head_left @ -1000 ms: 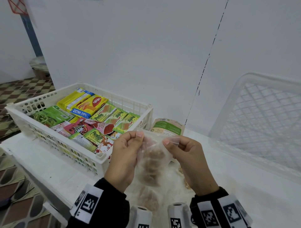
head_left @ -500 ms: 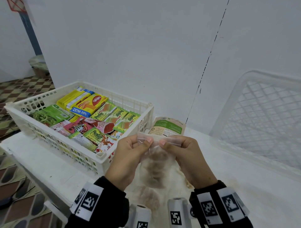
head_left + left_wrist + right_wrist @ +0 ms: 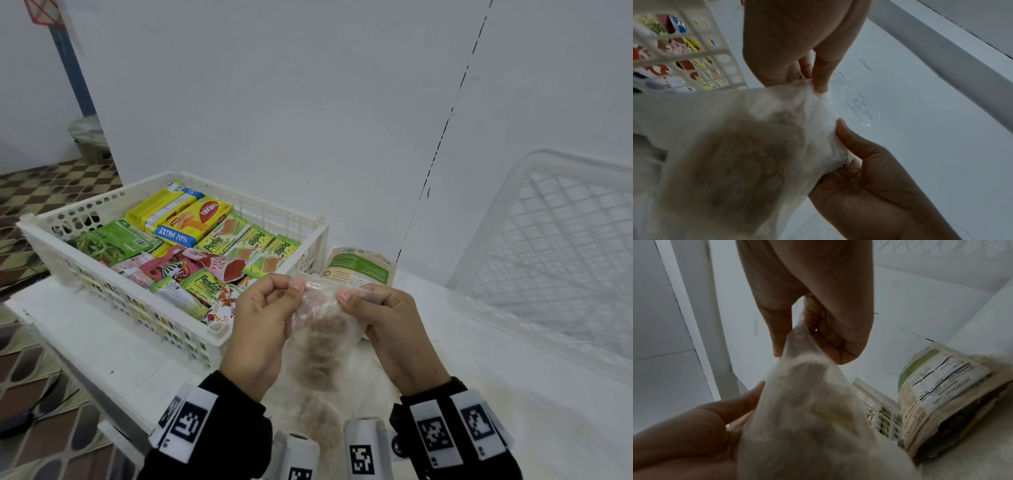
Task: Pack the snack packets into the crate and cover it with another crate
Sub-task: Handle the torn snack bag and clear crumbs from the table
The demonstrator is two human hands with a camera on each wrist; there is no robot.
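Left hand [image 3: 262,330] and right hand [image 3: 387,329] each pinch the top edge of a clear bag [image 3: 322,339] of brown snacks, held above the table [image 3: 513,394] just right of the crate [image 3: 113,284]. Readable in the crate: "EXTRA 20%", "Pandan", "APOLLO". Second crate [image 3: 555,246] leans at right. Only the right wrist view reads "JACKFRUIT" on the pouch [image 3: 937,394] behind the bag; the head view shows only its green label.
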